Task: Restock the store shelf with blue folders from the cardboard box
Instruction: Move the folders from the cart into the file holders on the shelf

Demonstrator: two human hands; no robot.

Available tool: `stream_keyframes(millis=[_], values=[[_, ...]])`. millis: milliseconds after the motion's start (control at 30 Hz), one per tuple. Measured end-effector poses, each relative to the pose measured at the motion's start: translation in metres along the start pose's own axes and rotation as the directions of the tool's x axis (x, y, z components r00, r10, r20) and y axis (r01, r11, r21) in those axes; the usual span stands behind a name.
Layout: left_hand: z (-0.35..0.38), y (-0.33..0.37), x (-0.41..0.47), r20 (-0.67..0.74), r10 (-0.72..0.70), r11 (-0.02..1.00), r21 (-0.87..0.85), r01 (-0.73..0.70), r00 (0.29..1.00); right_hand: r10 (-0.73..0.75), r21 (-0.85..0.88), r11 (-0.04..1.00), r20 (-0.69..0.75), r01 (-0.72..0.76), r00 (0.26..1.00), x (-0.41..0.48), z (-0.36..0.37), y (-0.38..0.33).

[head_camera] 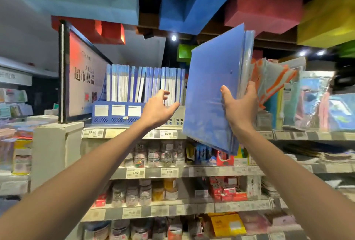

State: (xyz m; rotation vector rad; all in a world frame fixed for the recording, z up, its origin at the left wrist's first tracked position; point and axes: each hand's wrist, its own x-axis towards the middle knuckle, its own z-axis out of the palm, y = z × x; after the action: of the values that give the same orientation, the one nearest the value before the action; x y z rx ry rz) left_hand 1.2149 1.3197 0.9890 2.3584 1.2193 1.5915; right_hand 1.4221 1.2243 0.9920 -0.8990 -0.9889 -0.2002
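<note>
Item: stack of thin translucent blue plastic folders (213,90), standing nearly upright and tilted, being carried at top-shelf height. The right hand (240,105) is clamping the stack, thumb on the front cover and fingers behind, probably so the spines can slide in vertically.

Item: row of blue-and-white folders (146,84) standing upright in a blue perforated plastic file rack (117,114) on the grey metal top shelf (132,133). The left hand (160,108), fingers spread and holding nothing, is reaching to the row's right end, seemingly to part it or press it aside and open a gap for the stack.

Cardboard box: not visible.
</note>
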Motion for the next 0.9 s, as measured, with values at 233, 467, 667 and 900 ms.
stream_keyframes(millis=[233, 467, 667, 900], values=[[0.058, -0.055, 0.095, -0.020, 0.176, 0.969, 0.181, -0.170, 0.984, -0.116, -0.110, 0.988, -0.078, 0.107, 0.990, 0.070, 0.064, 0.044], [0.110, -0.101, 0.177, 0.042, 0.329, 0.860, 0.398, -0.318, 0.943, -0.130, -0.116, 0.986, -0.113, 0.117, 0.985, 0.130, 0.127, 0.089], [0.140, -0.119, 0.225, 0.066, 0.366, 0.792, 0.501, -0.348, 0.928, -0.106, -0.113, 0.989, -0.114, 0.093, 0.988, 0.169, 0.167, 0.117], [0.152, -0.130, 0.238, 0.088, 0.418, 0.698, 0.606, -0.382, 0.904, -0.069, -0.061, 0.996, -0.079, 0.064, 0.995, 0.175, 0.183, 0.136]])
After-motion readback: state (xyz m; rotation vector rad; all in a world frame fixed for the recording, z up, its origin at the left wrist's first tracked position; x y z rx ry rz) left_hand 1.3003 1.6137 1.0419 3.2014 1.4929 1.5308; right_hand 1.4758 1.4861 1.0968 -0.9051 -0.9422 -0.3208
